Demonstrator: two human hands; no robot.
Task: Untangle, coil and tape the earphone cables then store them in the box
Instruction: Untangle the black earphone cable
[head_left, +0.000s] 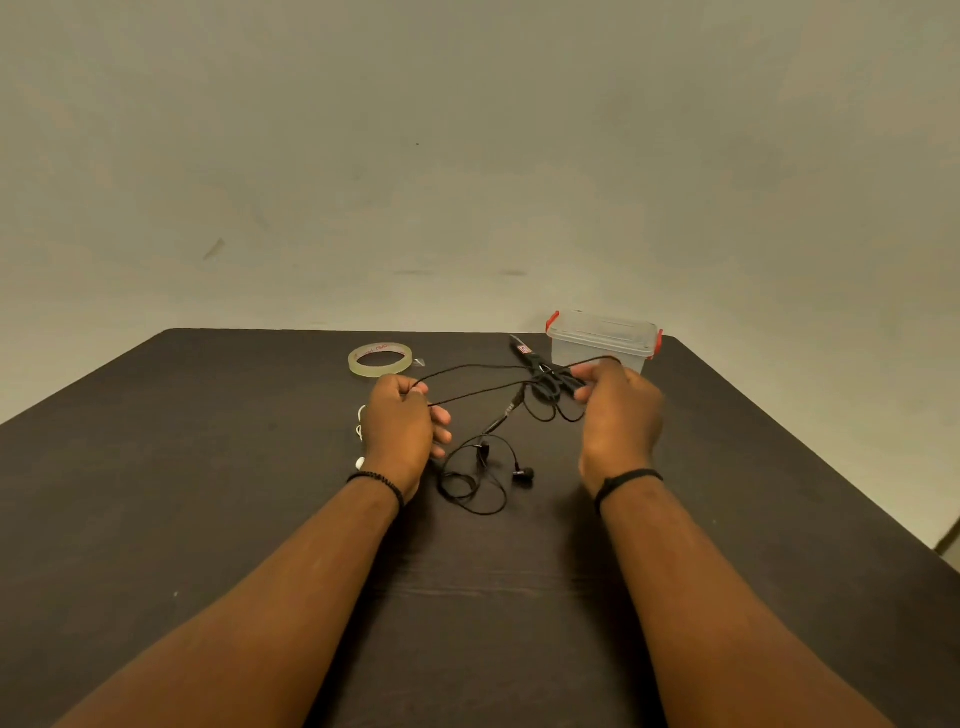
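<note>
A thin black earphone cable stretches taut between two hands above a dark brown tabletop. The left hand pinches one end in curled fingers; the right hand grips a bunch of loops. The earbuds trail in loose curls on the tabletop between the wrists. Untangling looks unfinished; coiling, taping and storing remain. A clear tape roll and a lidded clear plastic box with red clips wait beyond the hands.

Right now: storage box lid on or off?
On. The clear box stands upright at the table's far edge with its lid seated flat and red clips at both ends. Whether the clips are latched, cannot tell.
</note>
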